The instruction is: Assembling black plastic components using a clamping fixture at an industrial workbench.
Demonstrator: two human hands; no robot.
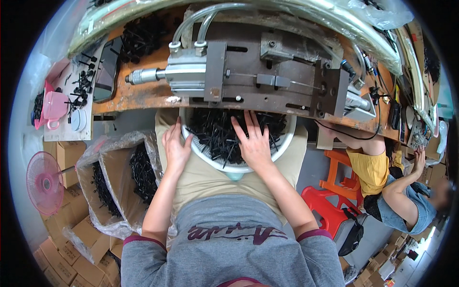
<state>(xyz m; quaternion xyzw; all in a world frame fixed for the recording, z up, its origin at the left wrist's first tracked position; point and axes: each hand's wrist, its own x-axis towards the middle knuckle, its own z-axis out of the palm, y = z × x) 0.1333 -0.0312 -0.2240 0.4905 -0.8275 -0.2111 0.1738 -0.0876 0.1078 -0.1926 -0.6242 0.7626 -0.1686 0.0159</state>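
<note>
A round white basin [291, 139] sits in my lap, heaped with small black plastic parts [213, 136], thin-stemmed with wider ends. My right hand [255, 146] lies on the heap with its fingers spread, touching the parts. At the basin's left rim rests my left hand [177, 149], its fingers stretched out and its thumb apart. Just beyond the basin, on the workbench, stands a dark metal fixture [248, 91] with a silver air cylinder [187, 76] at its left. The fixture's edge overhangs the far side of the basin.
Black parts fill a plastic-lined carton [119, 191] at my left. A pink fan [44, 184] stands beside cardboard boxes [71, 253]. A phone [106, 71] and a pink cup [56, 104] lie left. A co-worker [401, 191] sits right, past a red stool [322, 205].
</note>
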